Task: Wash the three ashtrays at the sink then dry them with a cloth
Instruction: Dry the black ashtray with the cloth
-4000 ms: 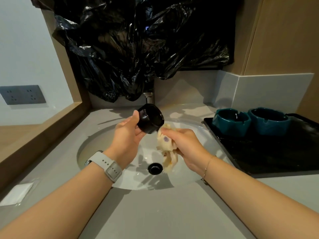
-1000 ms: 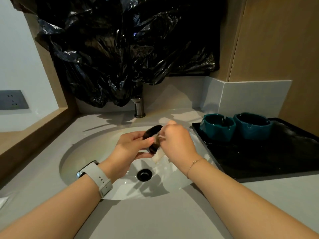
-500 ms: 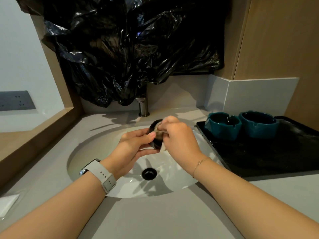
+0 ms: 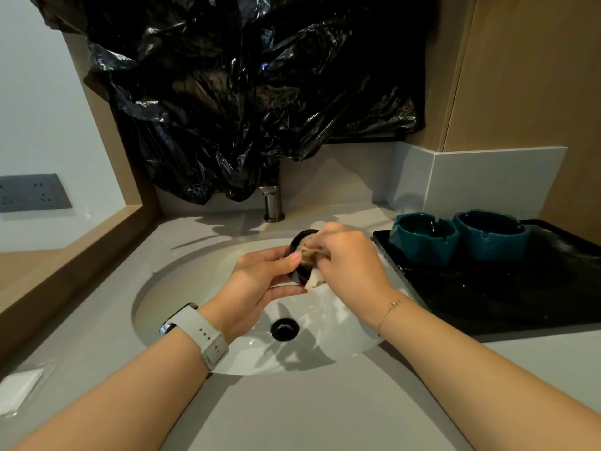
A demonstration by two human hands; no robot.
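Obscured and cut-off items at the sink.
We see only a dark sliver of the black ashtray (image 4: 299, 255); our left hand (image 4: 263, 281) and right hand (image 4: 349, 262) cover the rest. The cloth (image 4: 313, 279) is largely hidden inside our right hand. Black plastic sheeting (image 4: 247, 92) conceals the tap (image 4: 272, 203) above its base. The black tray (image 4: 507, 301) runs off the right edge.

Three ashtrays (two teal (image 4: 424, 239) (image 4: 491, 235), one black (image 4: 297, 247)), one cloth (image 4: 313, 281).
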